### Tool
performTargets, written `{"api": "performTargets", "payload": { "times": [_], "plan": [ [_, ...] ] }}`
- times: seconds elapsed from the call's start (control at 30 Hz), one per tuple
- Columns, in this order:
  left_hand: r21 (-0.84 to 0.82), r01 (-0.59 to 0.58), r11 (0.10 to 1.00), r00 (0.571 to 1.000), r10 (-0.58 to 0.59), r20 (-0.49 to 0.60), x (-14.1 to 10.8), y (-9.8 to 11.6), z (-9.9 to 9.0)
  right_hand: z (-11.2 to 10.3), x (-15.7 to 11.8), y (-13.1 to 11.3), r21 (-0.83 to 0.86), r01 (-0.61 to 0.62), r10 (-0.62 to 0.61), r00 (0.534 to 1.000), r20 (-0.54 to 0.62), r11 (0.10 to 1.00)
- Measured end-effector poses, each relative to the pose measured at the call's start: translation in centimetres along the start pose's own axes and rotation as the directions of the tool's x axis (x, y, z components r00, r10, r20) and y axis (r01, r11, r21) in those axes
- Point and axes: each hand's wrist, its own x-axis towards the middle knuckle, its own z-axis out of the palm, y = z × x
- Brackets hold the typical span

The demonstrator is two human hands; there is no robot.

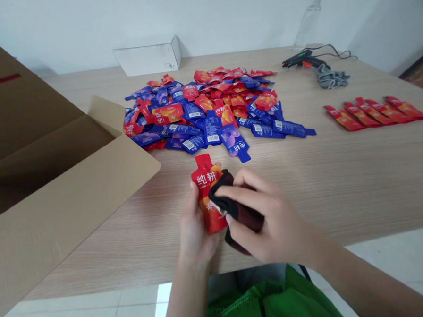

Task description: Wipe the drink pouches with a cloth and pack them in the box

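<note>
A red and orange pouch [206,181] with white lettering lies in my left hand [197,230], its narrow spout end pointing away from me. The left thumb rests along the pouch's left edge. My right hand [271,212] is closed on a bunched dark cloth [248,218], black with a dark red part, and presses it against the pouch's front. The cloth hides the pouch's right side. Beyond my hands spreads a heap of red pouches [168,114] and blue pouches [213,127]; one purple-blue pouch [234,140] lies nearest to me.
On the left stands an open cardboard box [75,208], its flap reaching over the table [322,186]. Several red pouches [375,113] lie in a row at right. Behind them are a grey cloth [331,76], a glue gun [303,59] and a clear bottle [309,23]. A white box [147,60] stands at the wall.
</note>
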Motion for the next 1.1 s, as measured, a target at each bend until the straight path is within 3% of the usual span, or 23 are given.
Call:
{"api": "performTargets", "payload": {
  "times": [0.1, 0.27, 0.4, 0.6, 0.7, 0.8, 1.0, 1.1],
  "plan": [
    [-0.016, -0.051, 0.999, 0.998, 0.05, -0.034, 0.0, -0.3, 0.1, 0.7, 1.4, 0.6, -0.136, 0.035, -0.048, 0.995, -0.092, 0.99],
    [0.004, -0.145, 0.989, 0.989, 0.145, -0.038, 0.3, 0.5, 0.1, 3.1, -0.5, 1.3, -0.136, 0.079, -0.075, 0.997, 0.034, 0.988],
    [-0.02, -0.202, 0.979, 0.979, 0.203, 0.016, 0.4, 1.2, 0.4, 3.4, -2.6, 1.3, -0.105, 0.103, -0.096, 0.993, 0.07, 0.989],
    [0.034, -0.13, 0.991, 0.991, 0.128, 0.036, -0.1, 1.0, 1.2, 1.8, -0.1, 1.5, -0.151, 0.073, -0.081, 0.996, -0.048, 0.986],
    [0.037, -0.133, 0.99, 0.991, 0.132, 0.032, 0.0, 1.5, 1.4, 1.6, -0.1, 1.1, -0.208, 0.145, -0.146, 0.989, 0.009, 0.967],
    [0.038, -0.11, 0.993, 0.994, 0.11, -0.001, 0.1, 1.8, 1.2, 1.6, -1.2, 0.6, -0.152, 0.156, -0.137, 0.982, 0.127, 0.976],
    [0.043, -0.048, 0.998, 0.999, 0.049, -0.024, 0.2, 0.9, 1.3, 1.6, -0.2, 1.4, -0.207, 0.065, -0.069, 0.998, -0.014, 0.976],
    [0.048, -0.049, 0.998, 0.998, 0.05, -0.024, 0.5, 1.1, 0.9, 2.0, -0.7, 1.5, -0.241, 0.118, -0.11, 0.993, 0.046, 0.963]
  ]
}}
